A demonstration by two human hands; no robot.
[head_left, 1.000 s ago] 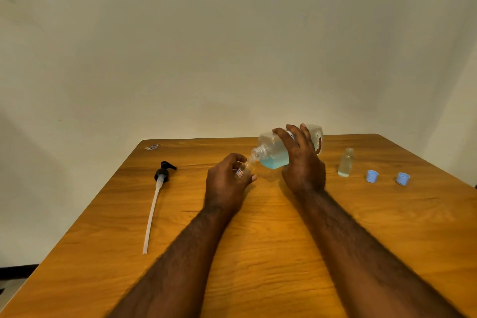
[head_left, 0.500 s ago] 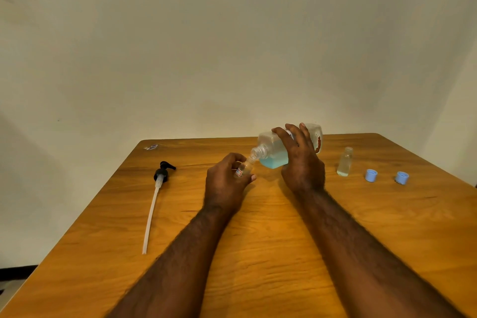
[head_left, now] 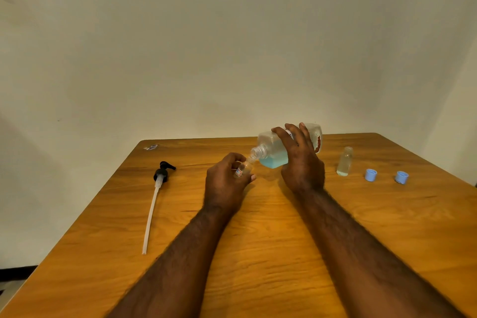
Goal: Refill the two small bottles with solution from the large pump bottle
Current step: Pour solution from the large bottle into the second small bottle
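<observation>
My right hand grips the large clear bottle, which lies tipped on its side above the table with blue solution pooled low in it and its open neck pointing left. My left hand holds a small clear bottle tilted up, its mouth right at the large bottle's neck. A second small bottle stands upright and uncapped to the right, with a little liquid at its bottom.
The black pump head with its long white tube lies on the left of the wooden table. Two light blue caps sit at the right. A small scrap lies at the far left corner.
</observation>
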